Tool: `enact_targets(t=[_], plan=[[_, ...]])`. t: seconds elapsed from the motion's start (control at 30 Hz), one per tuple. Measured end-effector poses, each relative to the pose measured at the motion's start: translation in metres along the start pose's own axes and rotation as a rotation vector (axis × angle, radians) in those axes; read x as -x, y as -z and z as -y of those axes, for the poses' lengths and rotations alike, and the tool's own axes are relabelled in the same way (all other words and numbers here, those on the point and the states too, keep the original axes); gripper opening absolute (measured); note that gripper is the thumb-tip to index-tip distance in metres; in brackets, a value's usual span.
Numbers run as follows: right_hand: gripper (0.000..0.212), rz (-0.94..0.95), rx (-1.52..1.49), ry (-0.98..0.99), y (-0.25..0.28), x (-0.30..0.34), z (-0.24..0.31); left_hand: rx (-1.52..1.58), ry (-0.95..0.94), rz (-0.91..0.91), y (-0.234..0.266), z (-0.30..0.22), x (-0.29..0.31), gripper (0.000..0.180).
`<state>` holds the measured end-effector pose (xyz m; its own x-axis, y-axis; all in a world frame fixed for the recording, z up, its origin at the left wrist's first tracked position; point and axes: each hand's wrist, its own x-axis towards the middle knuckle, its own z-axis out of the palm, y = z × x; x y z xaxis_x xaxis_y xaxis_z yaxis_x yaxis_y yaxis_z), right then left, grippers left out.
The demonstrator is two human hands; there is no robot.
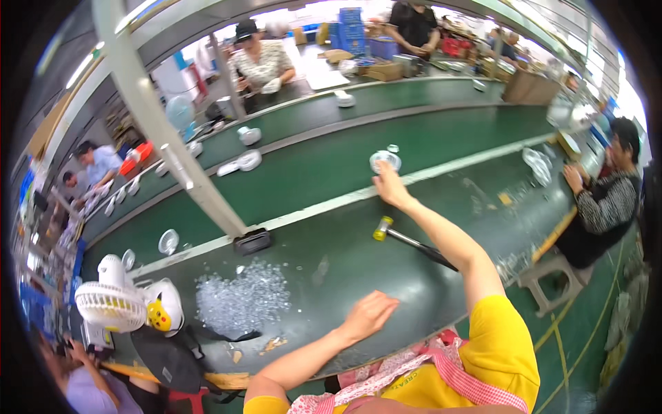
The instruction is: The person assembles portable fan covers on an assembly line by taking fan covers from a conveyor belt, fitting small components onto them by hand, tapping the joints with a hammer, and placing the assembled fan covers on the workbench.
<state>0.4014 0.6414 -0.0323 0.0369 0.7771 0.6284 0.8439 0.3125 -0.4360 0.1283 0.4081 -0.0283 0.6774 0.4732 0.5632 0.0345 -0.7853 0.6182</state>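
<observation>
Stretched out over the green conveyor belt, my right hand has its fingers closed at the edge of a round, white and clear plastic part. A smaller pale piece lies just beyond that part. My left hand rests low over the dark worktable near its front edge, fingers curled together; their inner side is hidden. Between my hands lies a hammer with a yellow head and dark handle, touched by neither. To the left spreads a pile of small clear plastic pieces.
A white fan, a dark bag and a metal post on a black foot stand left. White parts ride the belts. A clear plastic bag lies right, near a seated person; other people work across the belts.
</observation>
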Motion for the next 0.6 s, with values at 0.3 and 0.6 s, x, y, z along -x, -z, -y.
enact_targets(t=[0.3,0.6], plan=[[0.035,0.079,0.331,-0.274,-0.046,-0.044,-0.039,-0.012,-0.045,0.035,0.001,0.004,0.008,0.016],[0.031,0.053,0.227,-0.042,-0.015,-0.020,0.032,-0.044,-0.022,0.029,0.012,0.011,0.000,0.010]])
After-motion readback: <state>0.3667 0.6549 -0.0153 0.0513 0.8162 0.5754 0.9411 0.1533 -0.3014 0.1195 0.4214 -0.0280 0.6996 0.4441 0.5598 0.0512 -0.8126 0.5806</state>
